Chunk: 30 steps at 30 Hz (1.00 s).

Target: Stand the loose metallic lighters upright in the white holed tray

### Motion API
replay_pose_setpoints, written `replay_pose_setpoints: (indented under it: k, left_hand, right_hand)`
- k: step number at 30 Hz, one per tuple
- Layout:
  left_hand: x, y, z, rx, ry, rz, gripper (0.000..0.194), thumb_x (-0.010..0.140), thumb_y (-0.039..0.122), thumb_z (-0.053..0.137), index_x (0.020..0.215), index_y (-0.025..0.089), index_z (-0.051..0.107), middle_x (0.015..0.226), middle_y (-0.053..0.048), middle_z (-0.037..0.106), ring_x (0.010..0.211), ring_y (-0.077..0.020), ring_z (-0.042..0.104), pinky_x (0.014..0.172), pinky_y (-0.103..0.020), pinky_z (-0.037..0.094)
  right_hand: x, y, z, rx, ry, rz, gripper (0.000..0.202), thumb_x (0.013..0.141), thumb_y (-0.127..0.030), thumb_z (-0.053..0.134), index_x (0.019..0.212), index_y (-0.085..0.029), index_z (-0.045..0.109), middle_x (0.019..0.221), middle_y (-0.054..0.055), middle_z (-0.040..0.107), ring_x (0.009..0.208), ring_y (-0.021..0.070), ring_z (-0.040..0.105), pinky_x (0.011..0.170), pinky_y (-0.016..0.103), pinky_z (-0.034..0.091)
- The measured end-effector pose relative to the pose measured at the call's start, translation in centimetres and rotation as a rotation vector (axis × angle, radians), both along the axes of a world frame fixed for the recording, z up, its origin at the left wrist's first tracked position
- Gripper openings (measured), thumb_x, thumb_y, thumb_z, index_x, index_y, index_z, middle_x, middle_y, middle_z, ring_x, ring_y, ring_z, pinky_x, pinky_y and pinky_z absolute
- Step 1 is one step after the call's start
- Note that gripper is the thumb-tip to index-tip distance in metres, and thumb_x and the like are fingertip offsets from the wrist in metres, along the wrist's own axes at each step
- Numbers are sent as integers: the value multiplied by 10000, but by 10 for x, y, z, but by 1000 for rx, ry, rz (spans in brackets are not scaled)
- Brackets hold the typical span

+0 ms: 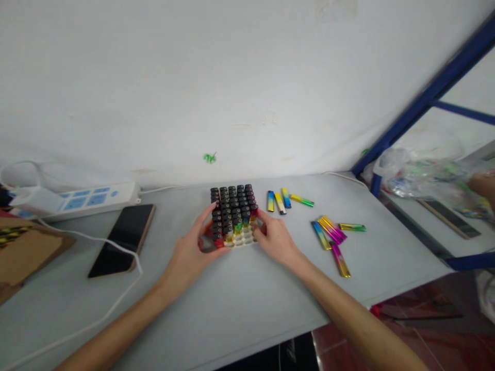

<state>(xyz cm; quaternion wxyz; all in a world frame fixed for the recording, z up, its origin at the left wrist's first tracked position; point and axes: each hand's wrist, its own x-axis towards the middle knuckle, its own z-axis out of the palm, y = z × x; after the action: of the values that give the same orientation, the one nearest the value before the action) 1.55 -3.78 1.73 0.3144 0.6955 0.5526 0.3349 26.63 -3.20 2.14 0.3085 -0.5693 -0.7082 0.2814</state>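
A pale tray (243,238) with round holes stands on the grey table, and rows of black-topped lighters (234,206) stand upright in it. Bare holes show at its front right. My left hand (195,239) grips the tray's left side, its thumb along the front edge and its fingers round the left row. On the right side, my right hand (274,234) is closed on the tray's edge, index finger beside the end lighter. Whether a lighter is also in its fingers is hidden. Loose shiny lighters (327,232) in yellow, blue, pink and green lie to the right.
A black phone (124,239) and a white power strip (102,201) lie at the left, with a white cable (119,299) crossing the table. Cardboard (31,250) sits at the far left. A blue metal frame (417,105) and plastic bags (410,172) are at the right.
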Motion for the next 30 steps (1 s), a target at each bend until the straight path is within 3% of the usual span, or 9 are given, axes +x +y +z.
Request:
replay_pose_setpoints:
  k: [4,8,13,16,21,25,30]
  left_hand:
    - [-3,2,-2,7,35,-10,1085,786,613,899,1717,350,408,1194,-45,842,537,-142,527,565,-317,544]
    - [-9,7,-7,98,116,-76,1030,832,638,851,1718,361,405,1099,-20,829,532,-166,580,562,-339,563]
    - [-17,14,-22,278,165,-128,1006,872,711,800,1727,383,385,1091,-52,787,757,-267,725,715,-423,652]
    - [-19,15,-25,329,192,-142,1024,892,693,791,1754,391,328,1086,-52,753,826,-276,732,802,-454,671]
    - [-19,15,-18,336,209,-184,1031,901,609,812,1765,360,309,1171,-62,713,905,-274,735,912,-482,675]
    - [-20,16,-18,332,196,-206,1034,907,580,817,1772,360,297,1206,-69,704,956,-296,747,937,-489,678]
    - [-22,16,-25,305,180,-243,1055,919,580,805,1785,356,246,1292,-94,730,1048,-323,760,971,-522,677]
  right_hand:
    - [0,0,-1,21,-8,-24,500,938,-99,570,1416,-144,713,845,39,791,604,181,619,721,307,515]
    - [17,8,-4,94,-5,-112,438,1024,-192,551,1433,-140,700,1076,113,836,662,185,690,795,341,580]
    - [54,25,-12,285,-257,-337,302,1079,-320,604,1300,-162,735,1148,166,758,965,296,744,936,427,595]
    - [64,30,-20,261,-430,-351,269,1055,-310,662,1270,-171,745,1198,184,705,1089,337,709,1001,468,583]
    - [65,33,-27,207,-512,-355,224,1072,-268,597,1150,-163,779,1120,191,715,1073,352,688,996,496,575]
    - [74,35,-25,188,-385,-368,225,1039,-287,624,1090,-161,803,1058,172,747,1020,335,705,988,496,581]
    - [88,37,-17,187,32,-478,299,916,-385,727,1111,-178,823,1098,140,777,871,267,739,850,441,617]
